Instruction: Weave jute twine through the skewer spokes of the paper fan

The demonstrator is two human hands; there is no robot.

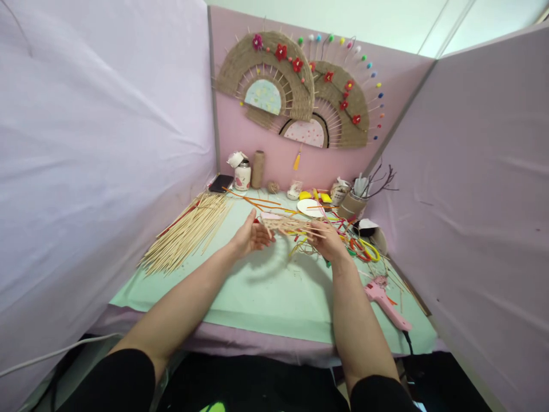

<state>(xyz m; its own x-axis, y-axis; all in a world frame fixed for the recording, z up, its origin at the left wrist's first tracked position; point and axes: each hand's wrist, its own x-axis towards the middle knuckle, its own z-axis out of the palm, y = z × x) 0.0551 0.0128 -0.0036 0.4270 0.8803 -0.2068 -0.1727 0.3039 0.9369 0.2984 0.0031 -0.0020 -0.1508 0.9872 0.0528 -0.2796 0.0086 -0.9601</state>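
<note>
**Although held aloft, the pale tan latticed piece of thin sticks [288, 224] looks light**

While it hangs above the mint-green covered tabletop [270, 303], the right hand [328, 239] has its grip closed on the piece's right end, around protruding sticks. The left hand [251, 237] is loosely spread at the other end; whether its fingertips touch cannot be told. The piece is probably stiff along the sticks but fragile at loose tips, so the denser middle seems the safer hold.

Behind, a brown cardboard cylinder [350, 206] holds dark bare twigs [386, 182] and translucent whitish rods [361, 186]; a small clear glass jar [294, 191] has unclear contents.
</note>
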